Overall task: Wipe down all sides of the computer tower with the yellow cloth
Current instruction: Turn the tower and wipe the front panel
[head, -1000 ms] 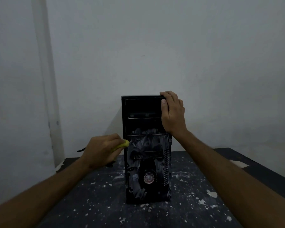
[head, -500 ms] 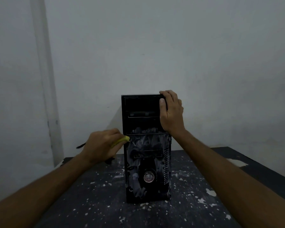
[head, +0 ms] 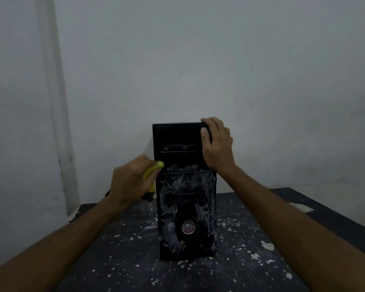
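Head view: computer tower (head: pixel 185 190) upright mid-counter (head: pixel 122 260), long axis vertical, front facing the camera. Right hand (head: pixel 216 144) curls its fingers over the top right corner, steadying. Left hand (head: pixel 131 182), blurred, grips the yellow cloth (head: pixel 153 170) against the tower's left side, about mid-height. Tower lies directly right of those fingers; front panel looks smeared.

Two bare forearms enter from the bottom corners, with no sleeve showing on either one up to the frame edge. Behind the fingers of the left hand (head: pixel 133 182) the wrist carries no watch, band or glove, and the hand's outline is slightly blurred. The right hand (head: pixel 217 144) is sharper: its fingers carry no visible rings, a short thumbnail shows, and the wrist behind the fingers is equally unadorned
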{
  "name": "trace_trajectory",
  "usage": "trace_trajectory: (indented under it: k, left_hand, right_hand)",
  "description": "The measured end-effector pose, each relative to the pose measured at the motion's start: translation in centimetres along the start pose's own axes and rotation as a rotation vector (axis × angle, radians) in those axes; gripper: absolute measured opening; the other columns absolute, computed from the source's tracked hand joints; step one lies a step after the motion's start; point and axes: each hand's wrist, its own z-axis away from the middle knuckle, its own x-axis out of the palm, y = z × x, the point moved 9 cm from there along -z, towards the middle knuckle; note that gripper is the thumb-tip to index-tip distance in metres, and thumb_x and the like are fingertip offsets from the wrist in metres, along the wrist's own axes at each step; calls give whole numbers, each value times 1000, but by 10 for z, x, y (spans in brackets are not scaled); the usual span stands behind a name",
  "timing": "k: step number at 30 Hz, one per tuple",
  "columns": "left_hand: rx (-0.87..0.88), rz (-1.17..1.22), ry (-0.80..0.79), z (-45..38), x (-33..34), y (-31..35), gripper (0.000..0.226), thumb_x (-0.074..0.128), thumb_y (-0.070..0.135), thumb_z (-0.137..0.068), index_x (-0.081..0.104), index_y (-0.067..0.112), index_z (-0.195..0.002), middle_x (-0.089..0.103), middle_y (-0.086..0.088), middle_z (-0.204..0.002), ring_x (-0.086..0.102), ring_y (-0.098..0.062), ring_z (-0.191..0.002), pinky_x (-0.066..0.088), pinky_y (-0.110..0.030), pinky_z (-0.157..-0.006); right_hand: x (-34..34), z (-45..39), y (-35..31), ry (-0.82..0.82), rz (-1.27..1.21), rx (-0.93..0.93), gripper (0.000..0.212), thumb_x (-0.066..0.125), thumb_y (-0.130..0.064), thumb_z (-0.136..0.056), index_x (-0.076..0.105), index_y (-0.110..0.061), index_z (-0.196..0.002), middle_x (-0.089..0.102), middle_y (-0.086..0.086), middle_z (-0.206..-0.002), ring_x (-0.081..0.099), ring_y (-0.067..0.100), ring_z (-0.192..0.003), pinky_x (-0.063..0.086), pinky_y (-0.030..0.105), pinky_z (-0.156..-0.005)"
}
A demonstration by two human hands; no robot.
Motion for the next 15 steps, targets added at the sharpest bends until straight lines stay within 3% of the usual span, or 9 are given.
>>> trace_trajectory:
  k: [3, 5, 7, 10, 11, 15]
  left_hand:
    - [193, -31, -90, -3, 10, 22, 11, 72, 30, -94, 77, 21, -97, 65, 4, -86, 63, -21, -63, 42, -27, -47]
    - [378, -73, -229, 22, 28, 37, 20, 60, 34, -100, 75, 20, -98, 61, 1, -87, 61, -25, -60, 40, -28, -44]
    - [345, -76, -244, 21, 29, 33, 29, 54, 41, -102, 76, 22, -99, 64, 3, -90, 63, -23, -61, 43, -29, -44]
    - [97, -11, -96, -9, 7, 19, 17, 67, 38, -95, 79, 26, -98, 69, 8, -94, 66, -17, -64, 43, -25, -46]
    - [92, -6, -97, -11, 8, 22, 16, 68, 37, -94, 78, 25, -97, 68, 7, -92, 65, -18, -64, 42, -25, -46]
    - [376, -78, -265, 9, 38, 56, 29, 55, 38, -100, 74, 20, -88, 57, 2, -82, 57, -23, -53, 34, -27, -41]
  right_hand:
    - [-1, 1, 1, -9, 17, -6, 42, 34, -42, -105, 54, -26, -137, 46, -9, -141, 45, 19, -117, 40, 45, -93]
    - [0, 1, 0, -4, 8, -8, 42, 33, -43, -104, 54, -26, -137, 46, -9, -141, 45, 20, -117, 41, 46, -93]
    - [0, 1, 0, 3, -3, -3, 42, 34, -43, -104, 54, -26, -137, 47, -9, -140, 45, 19, -116, 41, 46, -93]
    - [0, 0, 1, 3, -1, 1, 42, 35, -42, -104, 55, -26, -137, 47, -9, -140, 45, 19, -116, 40, 44, -93]
    - [0, 0, 1, 0, 1, 0, 42, 35, -42, -104, 55, -26, -137, 47, -10, -141, 45, 19, -116, 40, 43, -93]
    - [-1, 0, 1, -15, -1, 5, 42, 36, -43, -103, 54, -26, -138, 46, -10, -142, 45, 19, -117, 37, 41, -92]
